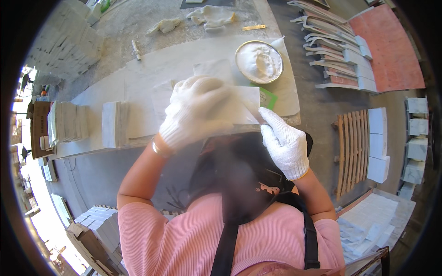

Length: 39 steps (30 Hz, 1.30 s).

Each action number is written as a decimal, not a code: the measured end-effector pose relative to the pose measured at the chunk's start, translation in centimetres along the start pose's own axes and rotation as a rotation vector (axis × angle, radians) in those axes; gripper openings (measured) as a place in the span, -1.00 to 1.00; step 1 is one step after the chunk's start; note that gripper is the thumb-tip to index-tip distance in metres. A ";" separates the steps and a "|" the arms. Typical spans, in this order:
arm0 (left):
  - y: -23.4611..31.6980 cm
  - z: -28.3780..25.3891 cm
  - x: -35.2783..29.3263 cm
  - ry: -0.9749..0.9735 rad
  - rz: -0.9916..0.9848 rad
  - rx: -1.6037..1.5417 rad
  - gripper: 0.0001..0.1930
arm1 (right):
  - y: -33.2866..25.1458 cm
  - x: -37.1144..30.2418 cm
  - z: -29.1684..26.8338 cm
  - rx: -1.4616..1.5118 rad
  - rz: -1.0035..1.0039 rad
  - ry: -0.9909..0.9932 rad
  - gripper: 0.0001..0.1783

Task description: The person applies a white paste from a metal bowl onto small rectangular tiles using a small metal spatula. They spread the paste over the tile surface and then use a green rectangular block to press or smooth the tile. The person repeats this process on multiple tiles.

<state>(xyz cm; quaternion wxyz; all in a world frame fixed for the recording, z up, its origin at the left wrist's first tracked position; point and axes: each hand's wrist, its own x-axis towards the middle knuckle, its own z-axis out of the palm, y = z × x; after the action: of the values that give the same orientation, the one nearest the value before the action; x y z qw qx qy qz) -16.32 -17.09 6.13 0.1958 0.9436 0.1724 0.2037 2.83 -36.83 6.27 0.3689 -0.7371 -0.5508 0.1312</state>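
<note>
A flat white rectangular piece (246, 99), like a small tile, lies at the table's near edge. My left hand (195, 108), in a white knit glove, is over its left part and smeared by motion, so its fingers cannot be made out. At the piece's near right corner is my right hand (285, 142), also gloved, with its fingers closed. A thin greyish edge shows by its fingertips; what it grips is too small to name. A green square pad (267, 98) sits just right of the white piece. Behind that stands a round bowl (258, 62) of white paste or powder.
Loose white gloves (212, 17), a yellow strip (254, 27) and a small white tube-like tool (136, 50) lie farther back. Stacked tiles (115, 124) stand at left. A wooden pallet (352, 152) and slabs on a rack (338, 60) are at right.
</note>
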 end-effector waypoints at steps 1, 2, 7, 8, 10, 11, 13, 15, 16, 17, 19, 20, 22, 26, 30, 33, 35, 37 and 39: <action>0.0 0.0 0.0 0.003 0.005 0.007 -0.20 | -0.1 -0.3 0.2 -0.027 0.012 0.012 -0.61; 0.0 0.1 0.0 -0.002 0.001 -0.001 -0.20 | -0.1 -0.4 0.6 -0.038 0.006 0.025 -0.60; 0.0 0.2 0.0 0.005 0.006 0.000 -0.20 | -0.4 -0.2 2.9 -0.095 -0.084 0.084 -0.57; 0.0 0.2 0.0 0.014 0.006 0.000 -0.20 | -0.5 0.0 3.3 -0.117 -0.078 0.082 -0.57; 0.1 0.2 0.0 0.033 0.006 0.005 -0.20 | -0.7 0.3 3.2 -0.119 -0.072 0.079 -0.58; 0.1 0.3 -0.1 0.037 0.009 0.001 -0.20 | -0.8 0.5 2.9 -0.087 -0.078 0.076 -0.59; 0.1 0.3 -0.1 0.037 0.012 -0.006 -0.21 | -0.8 0.9 2.0 -0.022 -0.090 0.067 -0.61; 0.1 0.2 -0.1 0.038 0.015 0.003 -0.21 | -0.8 0.8 0.7 0.001 -0.049 0.043 -0.61; 0.1 0.2 -0.1 0.039 0.014 0.006 -0.22 | -0.9 0.7 0.4 0.026 -0.013 0.025 -0.61; 0.1 0.2 -0.1 0.032 0.006 0.005 -0.22 | -0.9 0.5 0.3 0.030 -0.014 0.041 -0.60; 0.2 0.2 -0.1 0.023 0.001 0.003 -0.22 | -1.0 0.3 0.7 0.023 -0.024 0.016 -0.60; 0.2 0.2 0.0 0.018 -0.005 -0.003 -0.22 | -1.1 0.2 1.2 0.010 -0.045 0.025 -0.59; 0.3 0.2 0.0 0.026 0.002 -0.008 -0.22 | -1.1 0.3 2.5 -0.057 -0.126 0.042 -0.57; 0.4 0.2 0.0 0.037 0.002 0.002 -0.22 | -1.0 0.5 3.4 -0.053 -0.137 0.056 -0.58; 0.3 0.2 0.0 0.025 0.017 0.016 -0.19 | -0.7 0.1 1.3 0.310 0.063 -0.162 -0.61; 0.2 -0.2 0.0 -0.043 0.011 0.035 -0.10 | 0.3 -0.9 -1.6 0.628 0.369 -0.263 -0.63; 0.6 -0.4 0.0 -0.081 0.037 0.141 -0.01 | 1.6 -1.8 -3.5 0.748 0.549 -0.176 -0.64; 1.6 -0.2 -0.2 -0.101 0.100 0.335 0.08 | 2.9 -2.8 -4.5 0.812 0.553 -0.045 -0.64; 3.2 0.3 -0.3 -0.172 0.119 0.376 0.11 | 4.3 -3.4 -4.3 0.850 0.550 -0.022 -0.60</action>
<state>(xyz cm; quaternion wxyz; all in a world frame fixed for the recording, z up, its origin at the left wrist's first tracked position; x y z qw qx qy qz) -15.70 -20.07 7.20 0.0181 0.9860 0.1340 0.0981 7.23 -42.16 5.58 0.5825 -0.6380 -0.2380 0.4439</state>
